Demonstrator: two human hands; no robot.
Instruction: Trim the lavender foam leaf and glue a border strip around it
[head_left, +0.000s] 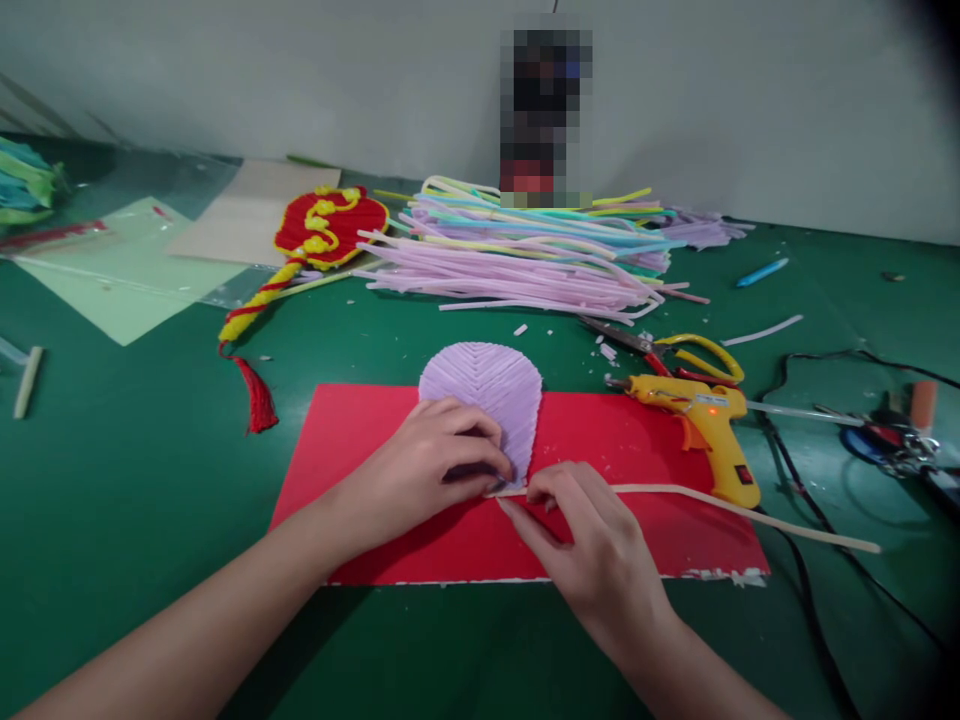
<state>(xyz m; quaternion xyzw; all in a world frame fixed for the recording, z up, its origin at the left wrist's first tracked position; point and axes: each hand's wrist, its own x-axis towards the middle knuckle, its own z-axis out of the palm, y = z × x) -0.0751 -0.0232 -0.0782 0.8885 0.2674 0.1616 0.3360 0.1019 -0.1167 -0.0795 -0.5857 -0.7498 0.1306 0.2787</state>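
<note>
A light purple leaf-shaped piece [480, 370], made of pipe cleaners in slanted rows, lies over a red board [360, 420]. My left hand [442, 450] has its fingers curled and closed on the piece's lower tip, covering part of its left side. At that same tip my right hand [585, 520] pinches a cream pipe cleaner [697, 493] near its left end. The strip's long free end trails off to the right, past the board. Both sets of fingertips are close together, and what lies exactly beneath them is hidden.
Right of the board's middle lies a yellow glue gun [697, 405] with a glue stick in its back. Behind it are scissors [675, 355]. Pipe cleaners [510, 270] are heaped along the wall. A red and yellow fan [322, 228] with a tassel and black cables [806, 590] flank the board.
</note>
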